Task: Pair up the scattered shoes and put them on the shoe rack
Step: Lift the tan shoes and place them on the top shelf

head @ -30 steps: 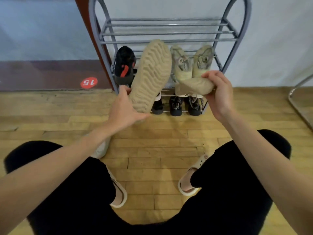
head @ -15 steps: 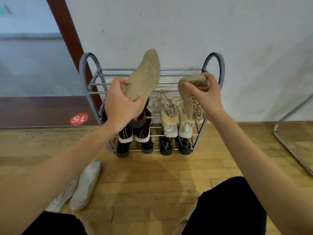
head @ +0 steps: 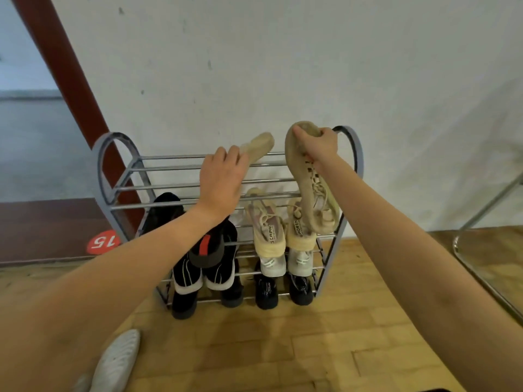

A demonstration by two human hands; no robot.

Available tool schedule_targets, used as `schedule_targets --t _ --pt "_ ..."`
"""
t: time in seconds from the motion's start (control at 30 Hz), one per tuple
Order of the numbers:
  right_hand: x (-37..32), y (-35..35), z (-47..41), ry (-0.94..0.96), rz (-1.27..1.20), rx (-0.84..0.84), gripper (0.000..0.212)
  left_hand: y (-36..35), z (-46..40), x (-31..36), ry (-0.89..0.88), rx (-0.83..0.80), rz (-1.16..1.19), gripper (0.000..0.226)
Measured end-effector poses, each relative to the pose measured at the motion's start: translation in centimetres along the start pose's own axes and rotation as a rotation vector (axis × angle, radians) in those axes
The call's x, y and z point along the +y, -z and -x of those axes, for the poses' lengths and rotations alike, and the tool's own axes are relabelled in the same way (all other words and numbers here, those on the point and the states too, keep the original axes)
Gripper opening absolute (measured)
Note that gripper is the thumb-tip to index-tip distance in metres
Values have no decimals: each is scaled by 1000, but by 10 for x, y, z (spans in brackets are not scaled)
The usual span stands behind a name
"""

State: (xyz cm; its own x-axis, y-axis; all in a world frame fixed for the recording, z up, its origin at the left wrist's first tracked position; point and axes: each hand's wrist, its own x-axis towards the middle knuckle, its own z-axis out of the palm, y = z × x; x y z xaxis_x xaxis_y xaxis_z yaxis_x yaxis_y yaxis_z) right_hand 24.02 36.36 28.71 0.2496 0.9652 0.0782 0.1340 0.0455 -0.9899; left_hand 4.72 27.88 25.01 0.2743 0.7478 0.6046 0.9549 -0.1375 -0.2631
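Head view puts both hands up at the top tier of the grey metal shoe rack (head: 119, 190), each closed around one beige knit sneaker. Left hand (head: 222, 181) is curled over the heel end of the left beige sneaker (head: 259, 145), whose long axis runs away from the palm, up and to the right, toe out over the back rails of the top shelf; it looks close to lying flat there, though whether it touches the rails I cannot tell. Right hand (head: 318, 147) pinches the right beige sneaker (head: 307, 193) at its upper end, so this shoe hangs nearly upright, lace side facing right, its lower end dangling in front of the cream sneakers (head: 268, 224) on the tier below. Judging from this, the left shoe is nearer to being set down; the right one must swing up to level beside it. Black shoes (head: 186, 273) fill the rack's left side, and a white slipper (head: 119, 360) lies on the wooden floor (head: 325, 349).
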Motion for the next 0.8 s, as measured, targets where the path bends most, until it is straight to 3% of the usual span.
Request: schedule_targets --t 0.13,0.2,0.27,0.37,0.47,0.53,0.6,0.67,0.73,0.8 --pt "7 -9 -11 14 230 -67 53 -15 5 13 -76 -80 -69 54" --pt "12 -12 -10 37 407 -154 49 -20 10 17 -108 -76 -61 46" --pt "15 -11 -1 67 579 -250 22 -23 13 17 -113 -67 3 38" --pt "20 -5 13 211 775 -331 23 -28 15 17 -155 -102 49 33" --pt "23 2 29 400 1038 -445 34 -33 19 18 -195 -168 95 45" --pt "27 6 31 357 1198 -494 27 -33 23 19 -193 -191 129 62" --pt "33 14 29 242 1360 -547 57 -26 25 18 -193 -227 186 75" --pt "35 23 30 144 1410 -580 90 -20 24 13 -210 -294 238 72" --pt "39 30 30 126 1353 -551 100 -16 25 7 -229 -337 264 69" --pt "45 31 29 139 1232 -485 95 -15 28 3 -213 -367 288 71"
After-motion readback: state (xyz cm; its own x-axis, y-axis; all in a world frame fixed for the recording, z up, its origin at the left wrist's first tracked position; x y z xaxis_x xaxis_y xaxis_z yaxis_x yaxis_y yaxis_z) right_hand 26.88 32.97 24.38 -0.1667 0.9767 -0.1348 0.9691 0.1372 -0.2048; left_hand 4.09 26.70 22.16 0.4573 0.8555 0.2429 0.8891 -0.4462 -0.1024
